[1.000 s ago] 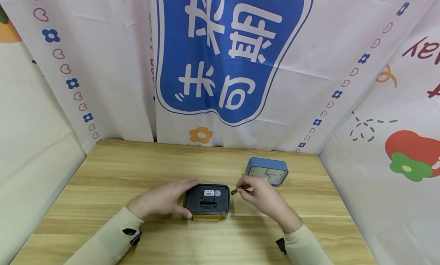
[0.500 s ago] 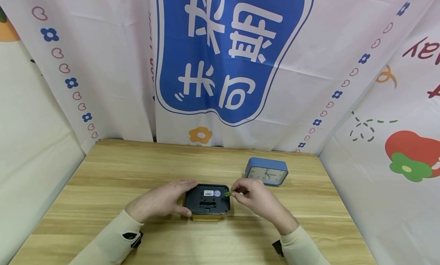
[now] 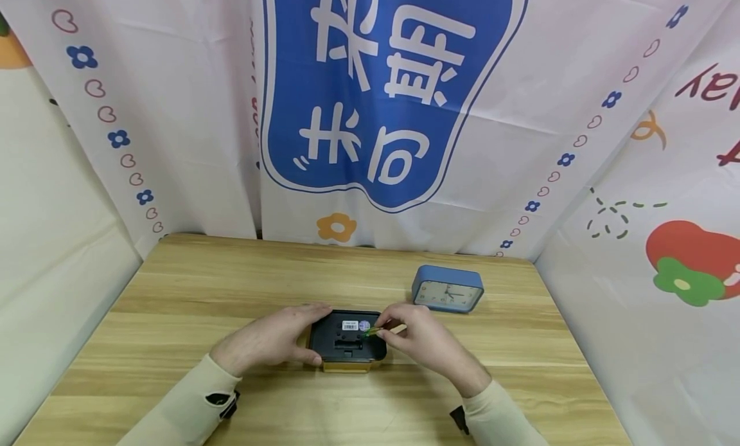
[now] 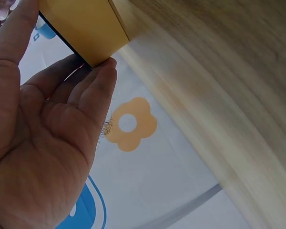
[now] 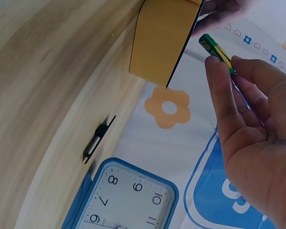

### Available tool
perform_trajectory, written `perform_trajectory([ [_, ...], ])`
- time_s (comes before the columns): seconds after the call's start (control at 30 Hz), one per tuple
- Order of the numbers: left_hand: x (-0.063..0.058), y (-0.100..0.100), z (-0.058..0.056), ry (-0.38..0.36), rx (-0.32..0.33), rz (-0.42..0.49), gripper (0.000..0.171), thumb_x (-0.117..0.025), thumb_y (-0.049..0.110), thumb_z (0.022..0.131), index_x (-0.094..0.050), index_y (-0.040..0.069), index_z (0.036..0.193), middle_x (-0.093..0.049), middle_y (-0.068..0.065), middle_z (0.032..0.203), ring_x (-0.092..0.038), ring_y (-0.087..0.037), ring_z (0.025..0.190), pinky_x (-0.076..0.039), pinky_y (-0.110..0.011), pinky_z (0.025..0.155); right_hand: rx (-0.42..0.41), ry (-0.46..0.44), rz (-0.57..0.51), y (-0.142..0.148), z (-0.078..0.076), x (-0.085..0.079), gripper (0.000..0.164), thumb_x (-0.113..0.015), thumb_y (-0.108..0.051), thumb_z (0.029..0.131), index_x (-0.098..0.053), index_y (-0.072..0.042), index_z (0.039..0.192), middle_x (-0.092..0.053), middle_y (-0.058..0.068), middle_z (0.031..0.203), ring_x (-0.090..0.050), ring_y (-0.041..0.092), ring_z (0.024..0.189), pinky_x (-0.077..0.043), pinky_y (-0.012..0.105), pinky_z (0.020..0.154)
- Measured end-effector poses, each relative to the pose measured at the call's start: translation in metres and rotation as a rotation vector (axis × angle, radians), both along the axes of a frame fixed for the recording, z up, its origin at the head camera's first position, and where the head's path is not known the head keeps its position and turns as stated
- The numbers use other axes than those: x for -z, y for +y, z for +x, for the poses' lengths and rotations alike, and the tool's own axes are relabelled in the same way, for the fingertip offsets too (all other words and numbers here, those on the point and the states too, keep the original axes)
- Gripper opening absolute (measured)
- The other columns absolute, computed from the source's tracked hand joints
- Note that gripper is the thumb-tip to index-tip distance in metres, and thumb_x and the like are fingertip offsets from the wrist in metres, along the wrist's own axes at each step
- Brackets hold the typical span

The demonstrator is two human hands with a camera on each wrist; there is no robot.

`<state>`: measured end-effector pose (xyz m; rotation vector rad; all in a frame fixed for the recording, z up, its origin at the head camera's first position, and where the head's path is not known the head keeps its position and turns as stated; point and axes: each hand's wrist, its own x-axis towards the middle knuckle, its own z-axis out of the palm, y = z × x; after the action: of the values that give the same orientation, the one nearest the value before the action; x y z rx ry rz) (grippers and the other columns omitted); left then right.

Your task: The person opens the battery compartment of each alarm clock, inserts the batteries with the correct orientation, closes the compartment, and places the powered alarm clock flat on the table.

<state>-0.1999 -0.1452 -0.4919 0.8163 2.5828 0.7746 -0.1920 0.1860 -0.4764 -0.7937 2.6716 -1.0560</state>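
Note:
A yellow clock (image 3: 324, 340) lies on the table with its black back up, showing a white label, a round sticker and an uncovered battery slot (image 3: 348, 345). My left hand (image 3: 272, 340) grips it at the left end, fingers along the far side and thumb at the near corner. In the left wrist view, fingertips of the left hand (image 4: 52, 124) touch the clock's yellow side (image 4: 86, 28). Between thumb and fingers, my right hand (image 3: 424, 346) pinches a green and yellow battery (image 5: 217, 52), its end just above the clock's back near the slot.
A blue clock (image 3: 448, 288) stands behind my right hand, its dial facing me. The right wrist view shows a small black piece (image 5: 97, 140) on the wooden table (image 3: 231, 272) between the clocks. Printed white cloth (image 3: 191, 144) hangs around the table.
My right hand has moved left with the battery, from beside the yellow clock's right edge to over its back near the slot. The left hand stays on the clock.

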Motion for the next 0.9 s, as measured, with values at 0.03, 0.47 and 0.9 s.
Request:
perform_trajectory([
  [0.03, 0.0, 0.0, 0.0, 0.001, 0.0, 0.001, 0.097, -0.101, 0.041, 0.094, -0.056, 0.004, 0.173, -0.056, -0.024, 0.18, -0.057, -0.048, 0.165, -0.048, -0.066, 0.138, -0.003, -0.005, 0.0, -0.001, 0.0, 0.0, 0.009, -0.08, -0.01, 0.111, -0.085, -0.015, 0.117, -0.086, 0.003, 0.123, -0.086, 0.023, 0.112, -0.069, 0.018, 0.09],
  [0.47, 0.001, -0.001, -0.001, -0.007, 0.008, 0.016, 0.097, -0.1, 0.04, 0.095, -0.056, 0.003, 0.173, -0.055, -0.025, 0.179, -0.056, -0.049, 0.165, -0.049, -0.066, 0.137, -0.083, 0.053, 0.052, -0.02, 0.001, 0.007, 0.009, -0.083, -0.012, 0.11, -0.086, -0.017, 0.116, -0.085, -0.003, 0.11, -0.072, -0.003, 0.095, -0.066, 0.019, 0.083],
  [0.9, 0.0, -0.002, 0.0, -0.012, 0.014, 0.015, 0.096, -0.099, 0.04, 0.096, -0.055, 0.003, 0.173, -0.055, -0.025, 0.179, -0.057, -0.049, 0.165, -0.05, -0.066, 0.136, -0.113, -0.002, 0.06, -0.032, 0.0, 0.014, 0.011, -0.082, -0.011, 0.112, -0.085, -0.015, 0.12, -0.085, 0.003, 0.12, -0.08, 0.002, 0.103, -0.067, 0.016, 0.087],
])
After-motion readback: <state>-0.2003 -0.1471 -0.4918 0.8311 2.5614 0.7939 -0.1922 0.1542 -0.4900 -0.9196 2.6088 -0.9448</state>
